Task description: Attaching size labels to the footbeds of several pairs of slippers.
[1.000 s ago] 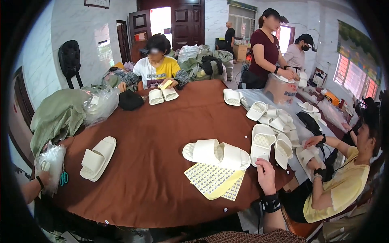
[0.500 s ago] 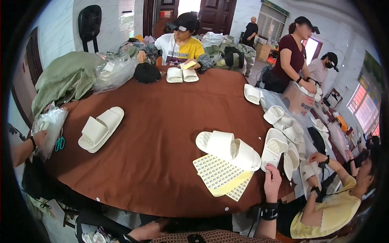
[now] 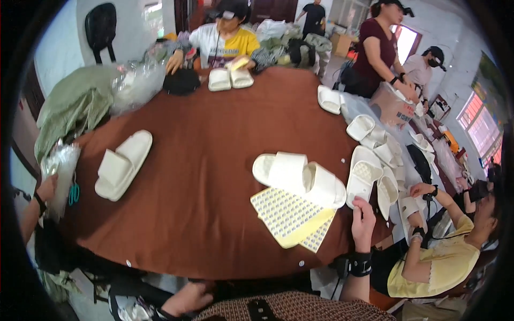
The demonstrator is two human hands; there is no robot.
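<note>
Near the table's right edge, my right hand point(image 3: 363, 220) has its fingers closed on the near end of a white slipper point(image 3: 365, 168), which lies on the brown cloth. My left hand point(image 3: 193, 297) is low, beneath the table's front edge; its fingers are blurred against the dark clothing. Just left of the held slipper, a pair of white slippers point(image 3: 289, 170) lies overlapping. Yellow-and-white sticker sheets point(image 3: 289, 216) are partly under that pair. Beside my right hand, on its right, sits another white slipper point(image 3: 387, 192).
Two white slippers point(image 3: 124, 167) lie at the table's left, near teal scissors point(image 3: 74, 193) and a person's hand point(image 3: 47, 187) on clear bags. Across the table, a person point(image 3: 227, 45) sits behind slippers and a black cap point(image 3: 181, 81). At right, a person in yellow point(image 3: 439, 262) handles a slipper.
The view has tilted, so the table sits higher in the picture. More of my left hand shows below the table edge. My right hand stays at the slipper's end.
</note>
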